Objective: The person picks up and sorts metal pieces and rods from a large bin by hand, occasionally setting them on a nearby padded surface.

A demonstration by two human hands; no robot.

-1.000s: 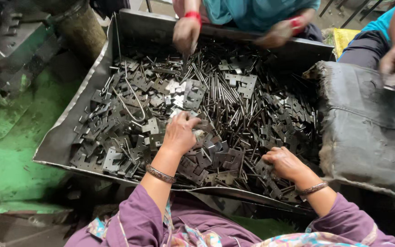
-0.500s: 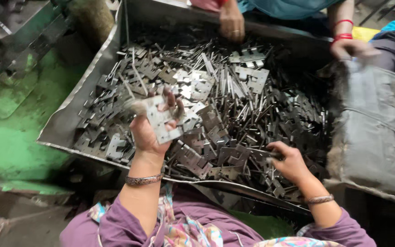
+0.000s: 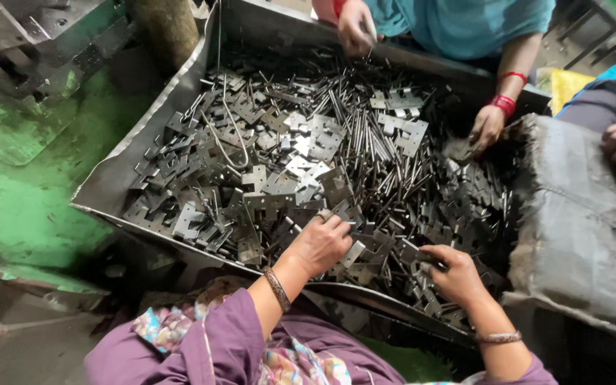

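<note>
Left hand point(image 3: 320, 244) and right hand point(image 3: 454, 274) rest on metal plates point(image 3: 286, 171) in tray point(image 3: 119, 171).

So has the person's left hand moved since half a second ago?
Yes. The left hand has dropped from above the metal plates onto the pile, near the tray's near rim.

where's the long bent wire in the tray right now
In the head view the bent wire lies on the flat metal plates in the left half of the metal tray, beyond the left hand.

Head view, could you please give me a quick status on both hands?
Left hand down on flat grey metal plates. Right hand among thin metal rods. Grips unclear. Co-worker's hand opposite.
</note>
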